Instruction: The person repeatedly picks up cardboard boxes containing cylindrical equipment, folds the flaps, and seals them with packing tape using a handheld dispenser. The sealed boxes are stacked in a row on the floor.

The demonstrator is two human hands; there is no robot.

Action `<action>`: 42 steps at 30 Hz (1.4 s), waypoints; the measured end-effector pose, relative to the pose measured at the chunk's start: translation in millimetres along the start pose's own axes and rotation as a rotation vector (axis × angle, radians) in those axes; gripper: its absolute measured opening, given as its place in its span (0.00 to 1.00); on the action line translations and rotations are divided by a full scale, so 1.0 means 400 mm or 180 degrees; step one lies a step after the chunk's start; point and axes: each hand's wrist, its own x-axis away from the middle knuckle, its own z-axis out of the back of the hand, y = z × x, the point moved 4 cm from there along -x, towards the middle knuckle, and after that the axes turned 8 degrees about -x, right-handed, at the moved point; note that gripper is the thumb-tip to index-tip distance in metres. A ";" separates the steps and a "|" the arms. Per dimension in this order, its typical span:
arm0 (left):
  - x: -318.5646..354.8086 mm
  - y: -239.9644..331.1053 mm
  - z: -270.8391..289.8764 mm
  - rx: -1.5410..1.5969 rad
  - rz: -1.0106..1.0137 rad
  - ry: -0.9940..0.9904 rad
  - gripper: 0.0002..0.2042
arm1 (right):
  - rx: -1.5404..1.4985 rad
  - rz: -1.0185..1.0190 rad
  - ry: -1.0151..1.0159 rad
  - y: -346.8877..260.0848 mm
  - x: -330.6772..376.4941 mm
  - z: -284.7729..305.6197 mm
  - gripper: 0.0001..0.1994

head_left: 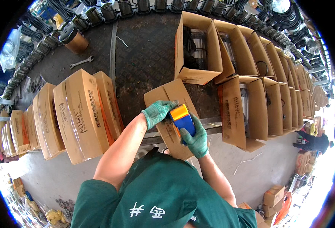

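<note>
A blue-and-yellow tape dispenser (182, 121) is gripped in my right hand (196, 137), which wears a green glove. It sits over a closed brown cardboard carton (170, 95) lying in front of me at the bench's near edge. My left hand (158, 113), also gloved in green, rests on that carton with its fingers stretched toward the dispenser's yellow end. The gloves and dispenser cover the middle of the carton. Whether the left fingertips touch any tape cannot be made out.
Closed, taped cartons (76, 114) stand in a row to the left. Open cartons (203, 45) with pumps and cables inside fill the right. A wrench (82, 62) and a copper-coloured spool (74, 40) lie on the dark bench (144, 49). Several pumps line its far edge. Another person (312, 142) is far right.
</note>
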 end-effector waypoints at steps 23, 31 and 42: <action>-0.467 -0.091 0.326 -0.3651 0.0405 0.0008 0.30 | 0.1063 -0.0444 -0.0150 -0.070 0.086 0.049 0.37; -0.153 0.117 -0.132 -0.4984 -0.2714 -0.0484 0.31 | 0.0896 -0.2162 0.0590 -0.097 0.562 0.247 0.33; -0.016 -0.105 -0.512 -0.5600 -0.2658 -0.0985 0.34 | 0.2618 -0.1795 0.0511 0.198 0.336 0.125 0.19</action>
